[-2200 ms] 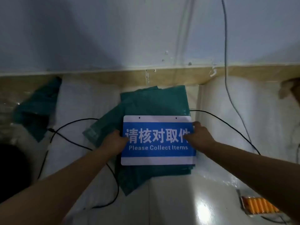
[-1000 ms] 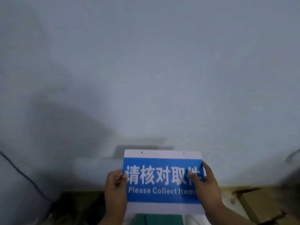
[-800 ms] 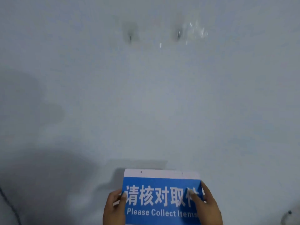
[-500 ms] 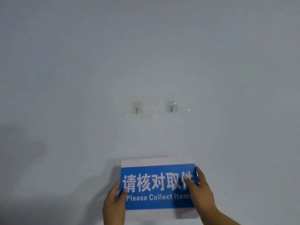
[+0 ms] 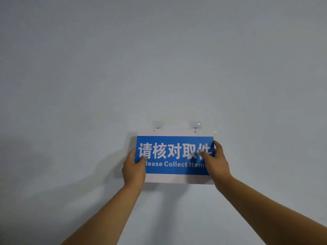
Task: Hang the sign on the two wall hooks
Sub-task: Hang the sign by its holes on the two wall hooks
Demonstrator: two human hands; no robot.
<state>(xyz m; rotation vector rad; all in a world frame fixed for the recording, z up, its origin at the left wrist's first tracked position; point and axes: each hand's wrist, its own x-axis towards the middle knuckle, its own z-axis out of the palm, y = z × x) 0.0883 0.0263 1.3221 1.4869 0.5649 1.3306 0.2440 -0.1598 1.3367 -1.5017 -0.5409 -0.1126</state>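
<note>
Forearms reach up to the left hand (image 5: pixel 134 169) and right hand (image 5: pixel 215 162), each pinching a side edge of the flat, rigid rectangular sign (image 5: pixel 174 156), glossy blue with white borders, held against the matte wall (image 5: pixel 159 59) just under 2 clear adhesive hooks (image 5: pixel 158 126).

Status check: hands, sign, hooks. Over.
Left hand and right hand grip the sign. Top edge just under both hooks; not visibly hung. Nothing in the way.

Smooth glossy sign (image 5: pixel 174 154), matt wall (image 5: pixel 159 59)
</note>
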